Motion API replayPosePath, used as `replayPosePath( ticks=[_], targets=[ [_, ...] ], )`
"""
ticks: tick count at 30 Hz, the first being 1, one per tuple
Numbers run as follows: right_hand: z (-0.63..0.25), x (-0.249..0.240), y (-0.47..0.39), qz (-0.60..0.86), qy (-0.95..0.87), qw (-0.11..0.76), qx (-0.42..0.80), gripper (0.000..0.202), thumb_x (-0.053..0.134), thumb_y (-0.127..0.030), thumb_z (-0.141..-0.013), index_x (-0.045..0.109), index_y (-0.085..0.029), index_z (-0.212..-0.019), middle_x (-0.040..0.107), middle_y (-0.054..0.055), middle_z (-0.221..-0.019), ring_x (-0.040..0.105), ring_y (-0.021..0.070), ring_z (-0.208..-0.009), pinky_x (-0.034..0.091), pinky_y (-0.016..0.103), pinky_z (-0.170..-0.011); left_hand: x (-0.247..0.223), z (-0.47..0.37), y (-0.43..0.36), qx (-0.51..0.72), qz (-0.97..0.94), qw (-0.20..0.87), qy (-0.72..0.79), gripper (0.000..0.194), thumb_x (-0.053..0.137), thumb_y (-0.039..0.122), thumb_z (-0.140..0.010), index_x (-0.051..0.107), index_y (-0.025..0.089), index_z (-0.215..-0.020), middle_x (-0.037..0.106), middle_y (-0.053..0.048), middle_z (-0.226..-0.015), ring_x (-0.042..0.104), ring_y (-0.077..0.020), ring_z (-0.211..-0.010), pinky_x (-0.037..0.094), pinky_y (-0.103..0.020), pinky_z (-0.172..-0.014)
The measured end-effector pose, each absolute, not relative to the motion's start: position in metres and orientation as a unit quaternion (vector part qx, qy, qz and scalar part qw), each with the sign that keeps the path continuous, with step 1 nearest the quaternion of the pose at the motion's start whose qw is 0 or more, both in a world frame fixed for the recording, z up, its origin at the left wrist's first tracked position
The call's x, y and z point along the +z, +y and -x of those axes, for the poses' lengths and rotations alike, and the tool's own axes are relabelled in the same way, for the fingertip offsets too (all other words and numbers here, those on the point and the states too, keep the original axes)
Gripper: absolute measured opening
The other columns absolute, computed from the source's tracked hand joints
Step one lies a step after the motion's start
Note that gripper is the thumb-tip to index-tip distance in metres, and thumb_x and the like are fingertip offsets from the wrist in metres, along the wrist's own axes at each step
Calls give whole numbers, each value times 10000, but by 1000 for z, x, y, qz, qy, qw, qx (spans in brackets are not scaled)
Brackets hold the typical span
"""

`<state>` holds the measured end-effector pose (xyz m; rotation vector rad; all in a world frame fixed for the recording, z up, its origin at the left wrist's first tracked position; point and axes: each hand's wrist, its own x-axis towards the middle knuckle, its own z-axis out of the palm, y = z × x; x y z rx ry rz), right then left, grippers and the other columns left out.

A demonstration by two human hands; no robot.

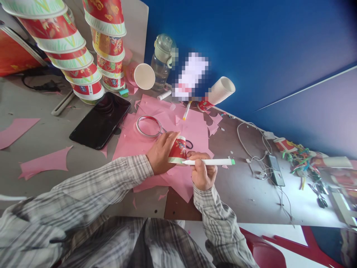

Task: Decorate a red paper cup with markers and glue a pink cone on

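Observation:
My left hand (161, 152) is closed around a red patterned paper cup (178, 149), held upside down with its rim toward me. The band near its rim is partly green. Between the fingers of my right hand (203, 173) lies a white marker pen (216, 162) with a green end, its tip touching or nearly touching the cup's rim band. Pink paper sheets (192, 178) spread beneath both hands. A dark looped handle (189, 144), perhaps of scissors, shows just behind the cup. Beyond my left hand lies a roll of tape (149, 126).
Tall stacks of red cups (110, 48) rise at the left behind a black tablet (100, 121). A water bottle (162, 63), an open cup (144, 76) and white cups (223, 90) stand by the blue partition (251, 56). Cables (258, 160) and a phone (276, 170) lie right.

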<state>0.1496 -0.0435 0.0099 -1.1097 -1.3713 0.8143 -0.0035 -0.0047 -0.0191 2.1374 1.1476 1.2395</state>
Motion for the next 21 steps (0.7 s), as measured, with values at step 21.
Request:
replayPosePath(
  ticks=[21],
  targets=[
    [-151, 6, -43, 501, -602, 538, 313, 179, 509, -347, -822, 627, -213, -834, 513, -29, -593, 513, 136, -516, 431, 293, -512, -17, 4, -4, 450, -768, 208, 406, 717, 574, 399, -716, 226, 112, -1274, 437, -190, -1187, 435, -289, -1099, 417, -505, -907]
  ],
)
